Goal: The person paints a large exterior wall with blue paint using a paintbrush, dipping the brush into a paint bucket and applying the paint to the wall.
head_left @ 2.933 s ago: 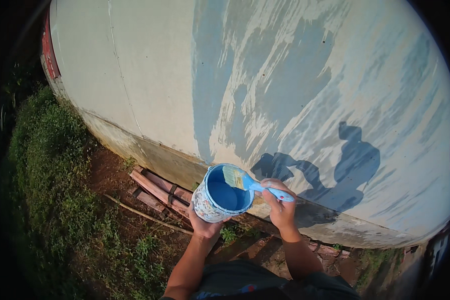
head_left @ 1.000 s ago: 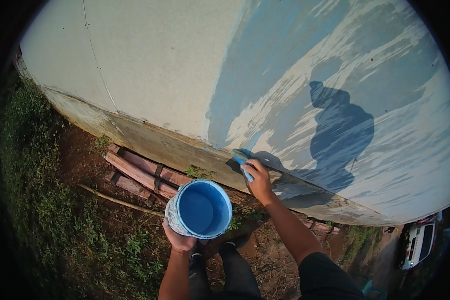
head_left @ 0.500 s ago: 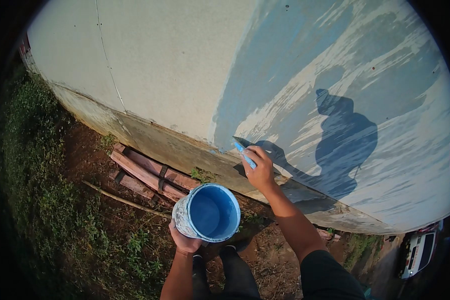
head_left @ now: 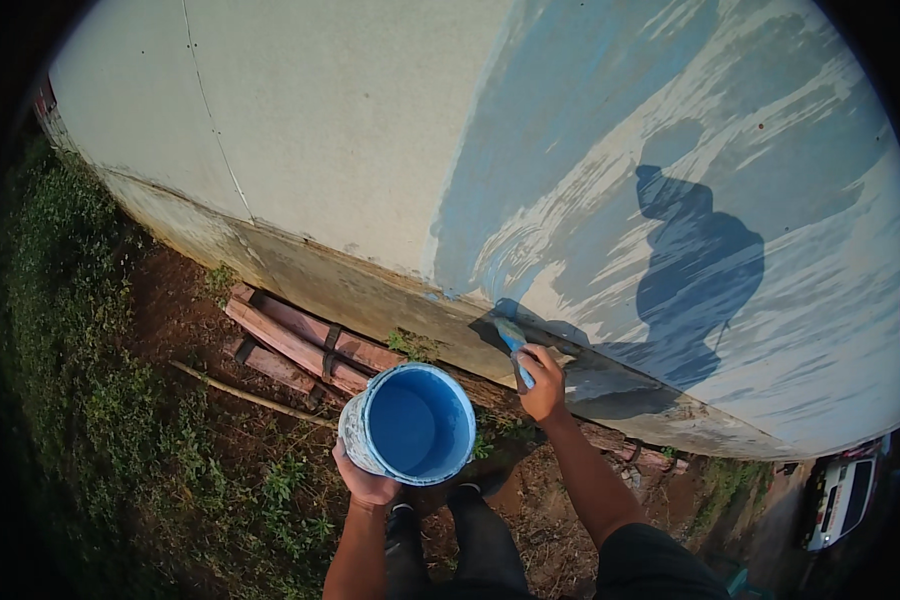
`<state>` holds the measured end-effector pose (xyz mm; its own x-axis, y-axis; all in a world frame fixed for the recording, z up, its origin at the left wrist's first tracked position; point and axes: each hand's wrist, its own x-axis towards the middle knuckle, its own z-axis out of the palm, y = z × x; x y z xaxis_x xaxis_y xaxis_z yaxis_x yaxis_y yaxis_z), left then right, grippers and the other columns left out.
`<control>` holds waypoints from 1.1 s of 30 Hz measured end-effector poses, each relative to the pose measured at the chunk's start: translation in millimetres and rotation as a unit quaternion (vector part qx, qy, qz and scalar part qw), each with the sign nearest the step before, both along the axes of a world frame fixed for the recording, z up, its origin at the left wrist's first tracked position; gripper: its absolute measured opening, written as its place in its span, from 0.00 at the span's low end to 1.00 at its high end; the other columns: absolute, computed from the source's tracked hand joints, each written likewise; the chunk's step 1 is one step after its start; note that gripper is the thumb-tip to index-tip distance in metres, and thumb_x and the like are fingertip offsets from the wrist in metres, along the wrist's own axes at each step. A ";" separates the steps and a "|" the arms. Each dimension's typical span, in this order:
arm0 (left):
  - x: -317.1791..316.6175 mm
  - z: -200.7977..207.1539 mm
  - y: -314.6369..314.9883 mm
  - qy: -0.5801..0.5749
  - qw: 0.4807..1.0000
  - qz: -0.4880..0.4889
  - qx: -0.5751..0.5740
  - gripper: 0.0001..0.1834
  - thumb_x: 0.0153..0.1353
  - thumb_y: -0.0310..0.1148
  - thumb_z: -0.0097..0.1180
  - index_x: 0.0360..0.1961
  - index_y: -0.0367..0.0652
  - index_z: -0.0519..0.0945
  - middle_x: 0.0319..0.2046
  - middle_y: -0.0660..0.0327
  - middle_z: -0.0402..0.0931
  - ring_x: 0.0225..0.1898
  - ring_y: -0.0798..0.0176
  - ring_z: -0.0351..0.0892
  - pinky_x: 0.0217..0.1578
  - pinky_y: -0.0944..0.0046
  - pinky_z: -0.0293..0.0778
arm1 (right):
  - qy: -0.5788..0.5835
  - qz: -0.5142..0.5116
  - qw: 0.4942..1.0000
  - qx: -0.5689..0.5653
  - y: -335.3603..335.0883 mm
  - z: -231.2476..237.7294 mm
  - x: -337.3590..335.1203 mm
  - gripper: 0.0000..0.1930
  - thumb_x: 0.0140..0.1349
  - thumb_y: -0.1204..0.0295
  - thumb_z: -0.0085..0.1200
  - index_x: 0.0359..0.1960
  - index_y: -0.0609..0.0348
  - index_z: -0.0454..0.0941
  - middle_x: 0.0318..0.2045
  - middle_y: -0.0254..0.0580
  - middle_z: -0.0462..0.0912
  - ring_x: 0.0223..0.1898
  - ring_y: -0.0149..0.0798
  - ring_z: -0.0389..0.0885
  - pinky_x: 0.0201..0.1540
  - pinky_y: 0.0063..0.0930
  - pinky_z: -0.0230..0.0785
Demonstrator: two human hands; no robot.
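Note:
My left hand (head_left: 367, 480) grips a paint-smeared white bucket (head_left: 355, 438) by its lower side, fingers partly hidden beneath it. Blue paint (head_left: 403, 428) coats the inside and lies at the bottom. Closed around the blue handle of a paintbrush (head_left: 515, 343) is my right hand (head_left: 542, 383). The bristles point up and left, at the lower edge of the pale wall (head_left: 320, 120); whether they touch it I cannot tell. Streaky blue paint (head_left: 550, 110) covers the wall's right part, and my shadow falls across it.
Reddish timber pieces (head_left: 295, 340) lie along the wall's foot, beside a thin pole (head_left: 250, 397). Green weeds (head_left: 60, 290) grow at left. My legs (head_left: 480, 540) stand on brown soil below the bucket. A white vehicle (head_left: 843, 503) is at far right.
My right hand with the paintbrush has moved down and slightly right, from the painted wall to its lower edge. Fresh blue strokes show there. The bucket has shifted slightly left.

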<state>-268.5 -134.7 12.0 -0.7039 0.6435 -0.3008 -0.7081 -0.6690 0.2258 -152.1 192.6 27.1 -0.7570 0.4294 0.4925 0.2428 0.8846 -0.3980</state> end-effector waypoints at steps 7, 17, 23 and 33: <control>-1.7 -18.2 -3.7 -0.003 1.000 -0.015 -0.024 0.43 0.76 0.67 0.37 0.78 0.46 0.69 0.74 0.51 0.72 0.73 0.43 0.73 0.71 0.39 0.72 | 0.118 -0.013 0.992 0.035 10.6 36.9 -21.7 0.12 0.60 0.84 0.69 0.45 0.61 0.89 0.49 0.48 0.86 0.45 0.53 0.89 0.42 0.45 0.84; 3.1 -16.4 19.2 -0.012 0.999 -0.037 -0.007 0.43 0.77 0.67 0.37 0.78 0.46 0.69 0.73 0.51 0.72 0.72 0.44 0.74 0.71 0.40 0.73 | 0.025 0.064 0.997 -0.036 -5.2 -10.9 -26.9 0.23 0.53 0.88 0.67 0.52 0.59 0.87 0.53 0.48 0.84 0.52 0.59 0.87 0.49 0.48 0.84; 2.1 -19.2 13.0 -0.005 0.998 -0.031 -0.054 0.42 0.77 0.66 0.36 0.77 0.46 0.70 0.73 0.51 0.73 0.70 0.45 0.75 0.69 0.40 0.75 | 0.101 0.032 0.992 0.068 -8.4 23.5 -51.7 0.19 0.57 0.86 0.68 0.51 0.60 0.88 0.51 0.47 0.84 0.48 0.53 0.89 0.46 0.47 0.86; 5.2 -16.1 22.2 -0.001 0.998 -0.058 -0.027 0.44 0.75 0.69 0.37 0.78 0.46 0.70 0.73 0.51 0.73 0.71 0.44 0.75 0.69 0.40 0.75 | 0.043 0.023 0.999 0.010 15.7 27.1 -33.6 0.17 0.57 0.84 0.71 0.49 0.60 0.89 0.51 0.49 0.86 0.48 0.52 0.90 0.45 0.46 0.86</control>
